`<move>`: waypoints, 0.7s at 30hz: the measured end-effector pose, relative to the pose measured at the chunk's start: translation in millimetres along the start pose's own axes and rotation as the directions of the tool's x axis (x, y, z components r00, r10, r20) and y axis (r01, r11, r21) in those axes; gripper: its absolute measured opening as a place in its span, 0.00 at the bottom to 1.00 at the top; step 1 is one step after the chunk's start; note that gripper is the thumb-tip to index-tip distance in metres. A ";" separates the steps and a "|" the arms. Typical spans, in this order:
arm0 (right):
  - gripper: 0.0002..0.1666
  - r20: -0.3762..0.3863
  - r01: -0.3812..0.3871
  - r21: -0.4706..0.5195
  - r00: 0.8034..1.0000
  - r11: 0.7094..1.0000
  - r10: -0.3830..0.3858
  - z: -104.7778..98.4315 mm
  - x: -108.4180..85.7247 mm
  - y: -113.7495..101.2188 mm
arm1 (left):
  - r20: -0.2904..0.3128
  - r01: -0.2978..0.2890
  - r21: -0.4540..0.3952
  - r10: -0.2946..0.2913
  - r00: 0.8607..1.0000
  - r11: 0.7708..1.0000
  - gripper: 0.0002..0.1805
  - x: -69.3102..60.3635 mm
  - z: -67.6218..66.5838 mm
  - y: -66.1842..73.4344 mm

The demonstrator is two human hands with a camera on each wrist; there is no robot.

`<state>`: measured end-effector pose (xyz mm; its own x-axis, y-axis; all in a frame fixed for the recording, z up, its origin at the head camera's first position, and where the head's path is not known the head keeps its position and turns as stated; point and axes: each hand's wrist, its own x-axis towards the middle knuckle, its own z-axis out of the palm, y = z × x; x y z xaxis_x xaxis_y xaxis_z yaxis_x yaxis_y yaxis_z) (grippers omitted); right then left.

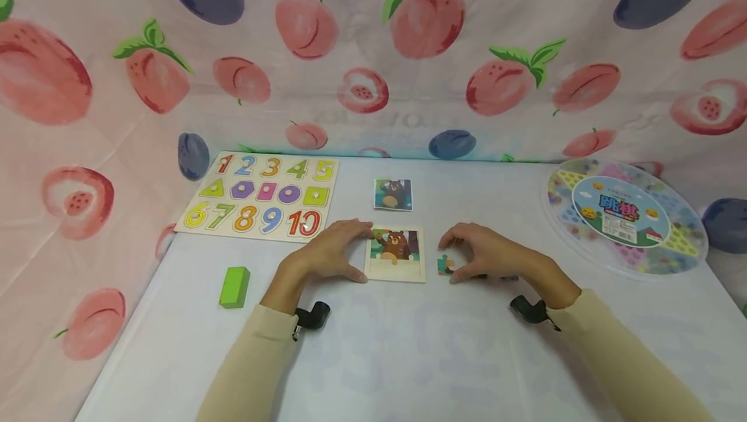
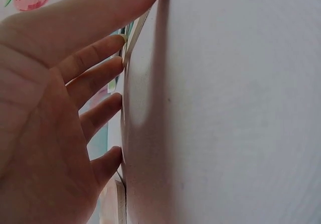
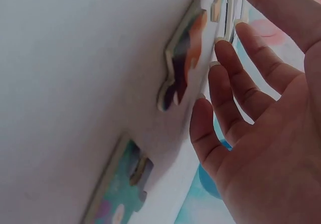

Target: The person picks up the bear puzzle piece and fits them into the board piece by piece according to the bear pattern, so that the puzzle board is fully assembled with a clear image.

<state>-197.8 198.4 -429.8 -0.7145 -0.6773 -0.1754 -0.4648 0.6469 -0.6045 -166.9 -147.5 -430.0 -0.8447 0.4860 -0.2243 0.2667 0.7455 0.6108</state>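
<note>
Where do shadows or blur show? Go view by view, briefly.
Head: bright, with the number board clear enough to read; left wrist: a broad, soft-edged shadow on the tabletop beside the left hand; right wrist: dimmer, the puzzle pieces slightly soft.

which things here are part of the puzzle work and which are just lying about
Likely in the job: wooden puzzle tray, loose puzzle pieces, bear card, probably the guide

Seemingly just lying about: number board, green block, round game pack
</note>
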 end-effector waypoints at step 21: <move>0.19 -0.015 0.012 0.010 1.000 1.000 -0.012 8.4 2.3 -1.3 | 0.000 0.011 0.000 -0.011 1.000 1.000 0.44 0.3 1.1 -0.7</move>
<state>-194.4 193.1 -435.9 -0.7166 -0.6796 -0.1568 -0.4681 0.6353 -0.6142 -166.8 -147.3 -431.3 -0.8478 0.4775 -0.2308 0.2574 0.7509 0.6082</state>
